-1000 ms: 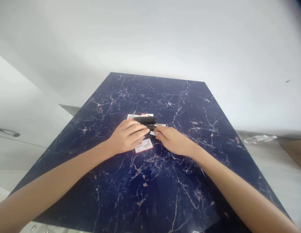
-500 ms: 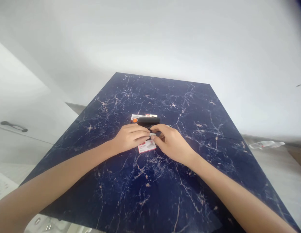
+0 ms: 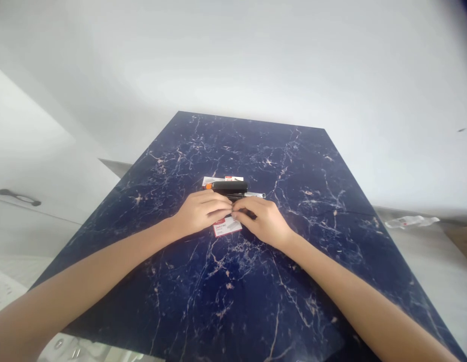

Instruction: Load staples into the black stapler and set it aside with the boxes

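My left hand (image 3: 203, 212) and my right hand (image 3: 262, 218) meet fingertip to fingertip over the middle of the table. Both have their fingers pinched together, and whatever lies between them is too small and covered to name. Just beyond the fingers is a black stapler-like tool (image 3: 230, 187) with an orange end. A thin silvery piece (image 3: 256, 195) shows past my right knuckles. Under and in front of the fingers lies a small red-and-white box (image 3: 228, 227), printed with what looks like 24/6; its far part is covered by my hands.
Behind the black tool lies another white-and-red box or card (image 3: 213, 181). Everything rests on a dark blue marble-patterned table (image 3: 225, 301). A crumpled clear plastic wrapper or bottle (image 3: 412, 222) lies beyond the right edge. A cabinet door with a dark handle (image 3: 20, 197) is at left.
My right hand has drawn in toward my left and its fingers have closed up. The small whitish piece seen between them is now mostly covered. The silvery piece behind shows more.
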The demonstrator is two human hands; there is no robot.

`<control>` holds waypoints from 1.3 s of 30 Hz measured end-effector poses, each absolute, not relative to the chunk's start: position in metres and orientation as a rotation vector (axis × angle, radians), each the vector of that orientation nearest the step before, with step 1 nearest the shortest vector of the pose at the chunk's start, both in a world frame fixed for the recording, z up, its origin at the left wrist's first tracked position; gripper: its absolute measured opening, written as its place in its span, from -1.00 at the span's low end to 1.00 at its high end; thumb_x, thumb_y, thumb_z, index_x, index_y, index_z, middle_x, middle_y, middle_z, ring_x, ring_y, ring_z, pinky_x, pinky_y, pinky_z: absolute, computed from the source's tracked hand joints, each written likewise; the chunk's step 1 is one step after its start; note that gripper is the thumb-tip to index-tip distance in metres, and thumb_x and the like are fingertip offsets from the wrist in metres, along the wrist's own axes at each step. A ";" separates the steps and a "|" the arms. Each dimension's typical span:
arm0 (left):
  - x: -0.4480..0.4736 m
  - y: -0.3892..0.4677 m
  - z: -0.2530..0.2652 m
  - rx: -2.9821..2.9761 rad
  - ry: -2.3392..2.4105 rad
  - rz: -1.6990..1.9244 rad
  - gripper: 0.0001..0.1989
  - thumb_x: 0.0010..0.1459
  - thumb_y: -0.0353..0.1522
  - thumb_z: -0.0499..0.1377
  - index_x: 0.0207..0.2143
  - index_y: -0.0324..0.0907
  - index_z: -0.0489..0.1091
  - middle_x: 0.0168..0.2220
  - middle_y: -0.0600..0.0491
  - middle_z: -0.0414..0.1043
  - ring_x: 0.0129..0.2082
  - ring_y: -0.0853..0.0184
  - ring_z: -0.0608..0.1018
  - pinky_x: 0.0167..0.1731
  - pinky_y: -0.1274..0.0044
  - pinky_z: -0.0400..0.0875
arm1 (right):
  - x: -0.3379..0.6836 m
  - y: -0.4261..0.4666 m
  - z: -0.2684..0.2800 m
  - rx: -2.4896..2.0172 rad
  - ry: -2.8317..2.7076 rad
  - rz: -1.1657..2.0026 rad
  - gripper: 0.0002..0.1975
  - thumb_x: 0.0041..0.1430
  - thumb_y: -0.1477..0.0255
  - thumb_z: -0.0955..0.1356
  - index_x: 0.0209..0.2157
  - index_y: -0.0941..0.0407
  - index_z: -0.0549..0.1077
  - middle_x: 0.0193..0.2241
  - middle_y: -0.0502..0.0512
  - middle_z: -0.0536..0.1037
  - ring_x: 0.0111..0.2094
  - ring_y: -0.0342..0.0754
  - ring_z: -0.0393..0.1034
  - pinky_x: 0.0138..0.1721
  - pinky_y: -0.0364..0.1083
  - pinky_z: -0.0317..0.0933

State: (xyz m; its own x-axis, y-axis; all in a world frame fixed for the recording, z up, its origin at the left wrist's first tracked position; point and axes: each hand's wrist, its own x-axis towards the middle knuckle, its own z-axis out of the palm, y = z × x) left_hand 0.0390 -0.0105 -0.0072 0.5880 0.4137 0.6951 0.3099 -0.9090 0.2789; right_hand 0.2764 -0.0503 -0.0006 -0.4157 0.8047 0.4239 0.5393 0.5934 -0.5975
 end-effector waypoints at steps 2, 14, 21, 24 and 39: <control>0.038 -0.011 -0.005 2.665 0.731 1.287 -0.89 0.35 -0.35 0.23 -0.11 -0.03 0.54 -0.10 0.05 0.65 -0.12 0.28 0.66 -0.02 0.33 0.55 | 0.284 -0.046 -0.001 -1.091 -2.060 0.391 -0.88 0.38 0.38 0.37 -0.15 0.02 0.59 -0.17 0.07 0.67 -0.15 0.02 0.56 -0.03 0.04 0.43; 0.037 -0.005 -0.005 2.648 1.073 1.219 -0.75 0.35 -0.41 0.15 0.05 -0.08 0.43 0.11 -0.06 0.48 0.12 0.10 0.49 0.14 0.15 0.38 | 0.323 -0.020 -0.013 -1.182 -2.019 0.253 -0.79 0.45 0.38 0.29 -0.15 0.04 0.58 -0.11 0.14 0.64 -0.06 0.07 0.51 0.03 0.11 0.37; 0.037 -0.003 -0.010 2.705 1.191 1.150 -0.80 0.44 -0.41 0.08 0.00 -0.08 0.46 0.09 -0.03 0.50 0.10 0.13 0.50 0.09 0.20 0.35 | 0.323 -0.018 -0.012 -1.180 -2.102 0.218 -0.81 0.46 0.40 0.28 -0.16 0.05 0.54 -0.12 0.12 0.64 -0.09 0.07 0.47 0.04 0.11 0.27; 0.037 -0.003 -0.010 2.707 1.172 1.156 -0.80 0.44 -0.43 0.08 0.00 -0.09 0.46 0.05 -0.02 0.52 0.07 0.14 0.50 0.07 0.21 0.35 | 0.323 -0.017 -0.013 -1.173 -2.122 0.215 -0.82 0.46 0.41 0.28 -0.17 0.06 0.54 -0.13 0.11 0.64 -0.12 0.06 0.46 0.01 0.09 0.27; 0.036 -0.002 -0.009 2.694 1.169 1.089 -0.76 0.42 -0.45 0.07 0.03 -0.08 0.44 0.07 -0.03 0.49 0.05 0.15 0.49 0.07 0.21 0.36 | 0.319 -0.019 -0.013 -1.054 -2.117 0.149 -0.85 0.37 0.49 0.32 -0.23 0.07 0.55 -0.18 0.11 0.64 -0.11 0.07 0.45 0.01 0.11 0.33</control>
State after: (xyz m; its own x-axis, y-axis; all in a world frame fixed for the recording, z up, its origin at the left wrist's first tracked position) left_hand 0.0355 -0.0025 -0.0093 0.4796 0.6451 0.5948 0.6386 -0.7215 0.2676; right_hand 0.3189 -0.0192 -0.0125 -0.3769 0.7262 0.5750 0.6386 0.6534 -0.4066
